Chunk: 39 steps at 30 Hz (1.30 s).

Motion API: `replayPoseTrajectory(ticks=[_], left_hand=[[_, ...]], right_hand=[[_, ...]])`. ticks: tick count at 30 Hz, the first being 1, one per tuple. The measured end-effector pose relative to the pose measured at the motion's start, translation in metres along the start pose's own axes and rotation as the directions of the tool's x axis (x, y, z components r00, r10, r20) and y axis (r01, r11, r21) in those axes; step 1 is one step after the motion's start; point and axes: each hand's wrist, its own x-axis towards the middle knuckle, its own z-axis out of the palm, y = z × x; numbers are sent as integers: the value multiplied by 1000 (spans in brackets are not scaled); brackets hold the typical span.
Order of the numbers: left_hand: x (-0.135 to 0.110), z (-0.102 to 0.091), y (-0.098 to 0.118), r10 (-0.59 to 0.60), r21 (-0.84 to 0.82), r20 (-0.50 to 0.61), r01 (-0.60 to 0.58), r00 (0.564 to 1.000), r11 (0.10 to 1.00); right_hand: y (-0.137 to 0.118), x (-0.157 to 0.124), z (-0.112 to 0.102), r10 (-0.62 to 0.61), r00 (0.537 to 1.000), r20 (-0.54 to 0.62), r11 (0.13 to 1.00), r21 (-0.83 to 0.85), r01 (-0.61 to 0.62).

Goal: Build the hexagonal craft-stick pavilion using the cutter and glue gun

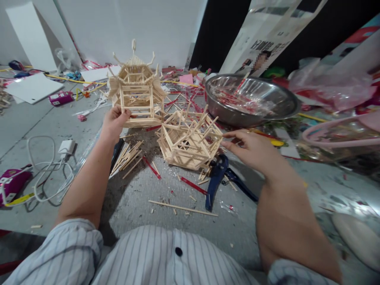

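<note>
My left hand (117, 122) is closed on the lower left corner of a pagoda model (139, 91) built from thin wooden sticks, with upturned roof tips. In front of it and to the right sits a many-sided wooden-stick frame (190, 144), tilted, with several sticks poking up from it. The thumb and fingers of my right hand (243, 146) close at this frame's right edge; their tips are partly hidden. Just below that hand lies a blue-handled cutter (218, 178). Loose sticks (127, 156) are heaped beneath my left wrist, and a single long stick (182, 208) lies nearer my body.
A steel bowl (252, 114) with red-and-clear wrappers stands behind my right hand, beside a pink basket (314, 134). At left are a white charger with cable (67, 147) and purple packets (61, 98). Red strips (192, 185) and scraps litter the grey table (133, 221).
</note>
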Motion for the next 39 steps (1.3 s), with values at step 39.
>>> replayPoseTrajectory(ticks=[39], left_hand=[[-2,2,6,-40,-15,-59,40,997,999]], right_hand=[[0,-1,3,-46,999,5,999,10,46]])
